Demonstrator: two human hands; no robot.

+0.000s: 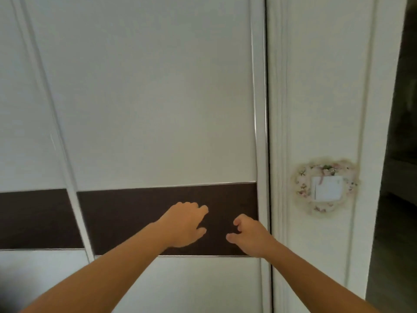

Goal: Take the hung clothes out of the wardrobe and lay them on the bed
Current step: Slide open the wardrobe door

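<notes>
Wardrobe access is blocked by a closed white sliding wardrobe door [144, 98] with a horizontal dark brown woodgrain band [126, 220] across it at hand level. A second white sliding panel [24, 132], carrying the same dark band, sits to the left beyond a thin vertical frame strip. The right edge of the near door ends in a pale metallic vertical edge profile [259, 109], which meets a white moulded door frame [279, 132] with only a thin dark seam between them. The left hand [185, 224] is at the dark band, fingers loosely bent and spread, gripping nothing; whether it touches the surface cannot be told. The right hand [250, 236] is just beside the edge profile, its fingers curled with the tips toward that edge; whether they hook the profile cannot be told. The two hands are near each other but apart. No hung clothes are visible; they lie behind the closed door. On the white frame to the right sits a white wall switch [328, 187] inside a floral fabric frilled surround [325, 186]. Further right, a dark doorway opening [399, 154] gives open room.
</notes>
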